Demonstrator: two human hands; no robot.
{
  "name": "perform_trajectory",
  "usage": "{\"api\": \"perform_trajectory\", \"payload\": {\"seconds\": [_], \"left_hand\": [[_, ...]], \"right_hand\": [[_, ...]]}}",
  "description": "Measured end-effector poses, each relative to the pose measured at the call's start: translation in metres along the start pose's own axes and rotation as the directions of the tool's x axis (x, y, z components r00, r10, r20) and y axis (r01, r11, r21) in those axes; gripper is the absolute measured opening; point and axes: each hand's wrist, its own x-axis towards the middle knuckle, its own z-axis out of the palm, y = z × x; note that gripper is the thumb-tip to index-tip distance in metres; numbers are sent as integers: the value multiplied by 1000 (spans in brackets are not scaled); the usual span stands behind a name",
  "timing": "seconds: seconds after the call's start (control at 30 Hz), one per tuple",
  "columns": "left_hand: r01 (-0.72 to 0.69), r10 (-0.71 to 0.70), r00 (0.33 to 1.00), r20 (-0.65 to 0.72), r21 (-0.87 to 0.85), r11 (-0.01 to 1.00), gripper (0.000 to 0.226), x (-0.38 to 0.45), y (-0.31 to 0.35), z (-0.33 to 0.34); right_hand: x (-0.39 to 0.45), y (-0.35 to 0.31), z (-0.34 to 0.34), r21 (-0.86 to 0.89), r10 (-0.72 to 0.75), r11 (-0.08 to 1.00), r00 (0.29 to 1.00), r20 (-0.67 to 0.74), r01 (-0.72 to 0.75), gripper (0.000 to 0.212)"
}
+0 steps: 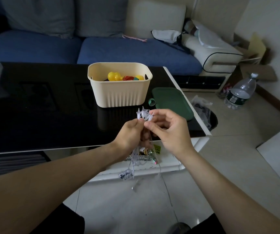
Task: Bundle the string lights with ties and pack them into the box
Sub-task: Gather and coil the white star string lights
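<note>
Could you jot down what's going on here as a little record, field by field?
lights: string lights, bunched between both hands, wires dangling below
left hand: grips the bunch
right hand: pinches the star tips
box: cream, open, on the black table, toys inside
lid: green, flat on table, right of box
tie: none clearly visible

Two bare forearms enter from the lower corners of the head view, each ending in a bare hand: left hand (130, 132), right hand (170, 130). No sleeves, watch, rings or gloves show on either arm. Black garment fabric (65, 220) covers both legs along the bottom edge. A dark, rounded shoe toe (180, 228) shows between them.
</note>
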Motion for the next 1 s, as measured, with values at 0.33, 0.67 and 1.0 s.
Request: {"api": "perform_trajectory", "payload": {"seconds": [0.33, 0.67, 1.0], "left_hand": [[2, -6, 999, 33, 116, 993, 38, 5, 0, 1], [-73, 71, 997, 17, 152, 986, 32, 5, -2, -3], [-58, 59, 998, -3, 130, 990, 31, 3, -2, 1]], "right_hand": [[-2, 5, 3, 113, 263, 960, 963, -59, -255, 31], [-6, 5, 5, 73, 307, 950, 951, -33, -304, 5], [-6, 3, 9, 33, 280, 960, 958, -57, -278, 7]]}}
